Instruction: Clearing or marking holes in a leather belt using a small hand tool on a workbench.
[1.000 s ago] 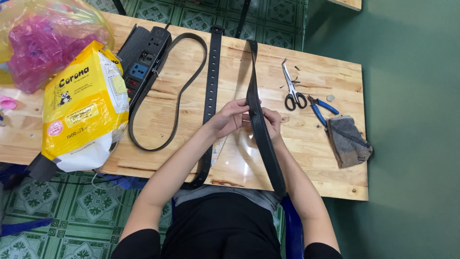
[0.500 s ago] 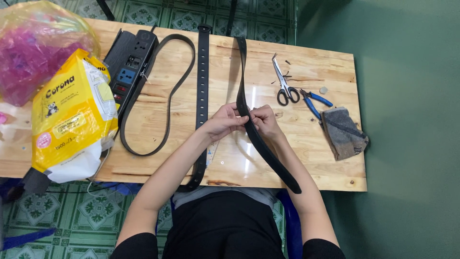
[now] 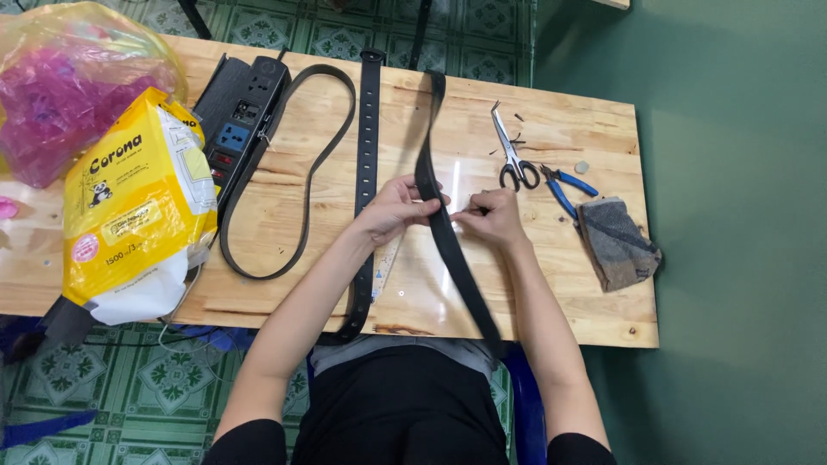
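A long black belt (image 3: 438, 146) runs from the table's far edge down over the near edge toward my lap. My left hand (image 3: 398, 207) pinches it near the middle of the table, fingers wrapped over the strap. My right hand (image 3: 492, 215) touches the same belt from the right side with closed fingers. Whether the right hand holds a small tool is hidden. A second black belt with a row of holes (image 3: 368, 129) lies straight just left of my hands. A third black belt (image 3: 303, 181) lies in a loop further left.
The wooden table (image 3: 560, 293) carries scissors (image 3: 512, 155), blue-handled pliers (image 3: 564, 189) and a grey cloth (image 3: 613, 243) on the right. A black power strip (image 3: 239, 120), a yellow-and-white bag (image 3: 138, 215) and a plastic bag of pink material (image 3: 69, 95) sit on the left.
Both hands kept working on the belt, and its lower part swung a little. The camera view shifted slightly; the things on the table stayed put.
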